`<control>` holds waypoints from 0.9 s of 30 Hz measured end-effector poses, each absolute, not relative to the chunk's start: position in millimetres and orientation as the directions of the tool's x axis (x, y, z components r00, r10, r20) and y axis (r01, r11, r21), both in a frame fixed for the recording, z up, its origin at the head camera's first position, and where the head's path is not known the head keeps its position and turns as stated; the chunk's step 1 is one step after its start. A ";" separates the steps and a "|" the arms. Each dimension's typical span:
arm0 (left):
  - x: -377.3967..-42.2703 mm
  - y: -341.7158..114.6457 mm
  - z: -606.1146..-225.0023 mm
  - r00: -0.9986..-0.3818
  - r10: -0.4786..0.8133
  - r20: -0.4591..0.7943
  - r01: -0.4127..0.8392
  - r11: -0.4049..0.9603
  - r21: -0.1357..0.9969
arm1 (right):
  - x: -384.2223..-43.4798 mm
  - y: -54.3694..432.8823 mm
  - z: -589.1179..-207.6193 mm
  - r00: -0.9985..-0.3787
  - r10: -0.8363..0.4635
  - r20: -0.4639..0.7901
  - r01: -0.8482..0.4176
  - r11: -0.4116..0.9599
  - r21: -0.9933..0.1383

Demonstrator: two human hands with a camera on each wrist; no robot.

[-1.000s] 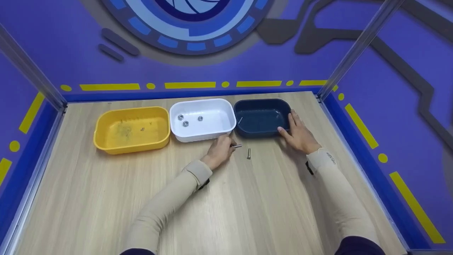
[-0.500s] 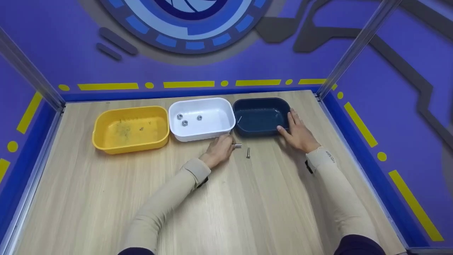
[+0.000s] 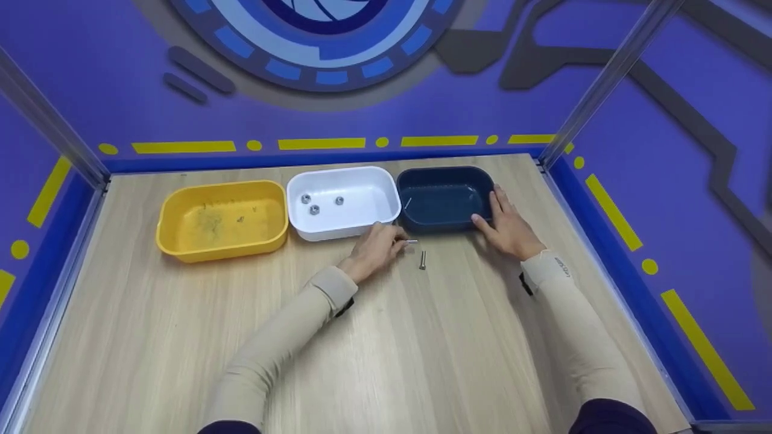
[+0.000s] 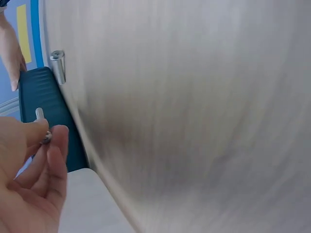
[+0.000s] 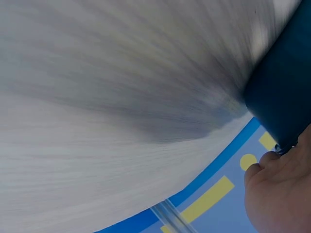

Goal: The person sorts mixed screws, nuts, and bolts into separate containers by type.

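Observation:
In the head view my left hand (image 3: 375, 248) is in front of the white bin (image 3: 347, 229), pinching a small metal bolt (image 3: 412, 242) between thumb and fingers. The left wrist view shows the pinched bolt's shank (image 4: 40, 113) sticking out past the thumb. A second bolt (image 3: 423, 260) stands on the table to the right, its head towards me. My right hand (image 3: 512, 232) rests against the right front corner of the dark blue bin (image 3: 443, 228), thumb at the front rim and fingers along the right side. Inside that bin lies a thin metal piece (image 3: 408, 204).
Several metal nuts (image 3: 314, 210) lie in the white bin. At the left is a yellow bin (image 3: 223, 248) with small dark bits and marks on its floor. The three bins form a row near the back wall (image 3: 374, 114). Metal posts (image 3: 603, 90) rise at the table's back corners.
My left hand has shifted slightly up and right, its fingers turning so that less of the bolt shows. The right hand stays against the dark blue bin.

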State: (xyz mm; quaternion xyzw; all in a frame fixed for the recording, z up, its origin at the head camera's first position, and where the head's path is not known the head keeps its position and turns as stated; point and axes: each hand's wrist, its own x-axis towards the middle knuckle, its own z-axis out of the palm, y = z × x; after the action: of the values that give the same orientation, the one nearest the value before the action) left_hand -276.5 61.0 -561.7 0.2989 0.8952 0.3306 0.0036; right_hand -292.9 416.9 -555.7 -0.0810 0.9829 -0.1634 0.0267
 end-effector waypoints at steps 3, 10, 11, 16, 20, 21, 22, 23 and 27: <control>-277.0 63.3 -558.3 -0.821 0.530 0.215 0.525 0.549 0.651 | -292.9 416.8 -556.3 -0.985 -0.169 -0.030 -0.150 0.935 -0.322; -276.6 73.0 -553.3 -0.831 0.482 0.277 0.509 0.458 0.729 | -292.9 415.8 -557.0 -0.987 -0.154 -0.047 -0.132 0.942 -0.307; -276.8 74.5 -552.1 -0.833 0.474 0.285 0.508 0.454 0.732 | -292.8 415.6 -556.9 -0.987 -0.154 -0.048 -0.132 0.942 -0.310; -280.7 80.9 -545.0 -0.837 0.467 0.286 0.502 0.447 0.740 | -291.3 416.1 -557.7 -0.986 -0.156 -0.051 -0.132 0.939 -0.317; -286.9 85.2 -539.0 -0.826 0.477 0.301 0.522 0.446 0.727 | -291.2 416.8 -558.2 -0.987 -0.154 -0.054 -0.130 0.942 -0.310; -288.8 86.3 -537.6 -0.823 0.477 0.308 0.529 0.447 0.722 | -291.4 416.9 -558.1 -0.987 -0.152 -0.055 -0.128 0.942 -0.309; -290.7 87.3 -535.9 -0.823 0.475 0.312 0.531 0.447 0.719 | -291.7 416.9 -557.9 -0.987 -0.150 -0.055 -0.126 0.943 -0.308; -292.6 88.2 -534.3 -0.823 0.474 0.314 0.532 0.446 0.719 | -291.9 417.0 -557.6 -0.987 -0.149 -0.055 -0.125 0.943 -0.308; -299.6 90.8 -526.9 -0.831 0.470 0.296 0.519 0.465 0.718 | -292.4 416.5 -555.7 -0.988 -0.149 -0.051 -0.126 0.943 -0.307</control>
State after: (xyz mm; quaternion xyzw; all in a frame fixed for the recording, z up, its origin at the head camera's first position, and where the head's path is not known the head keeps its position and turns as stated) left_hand -299.6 90.8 -526.9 0.2891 0.8553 0.4291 -0.0281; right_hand -292.4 416.5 -555.7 -0.0698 0.9850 -0.1532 0.0365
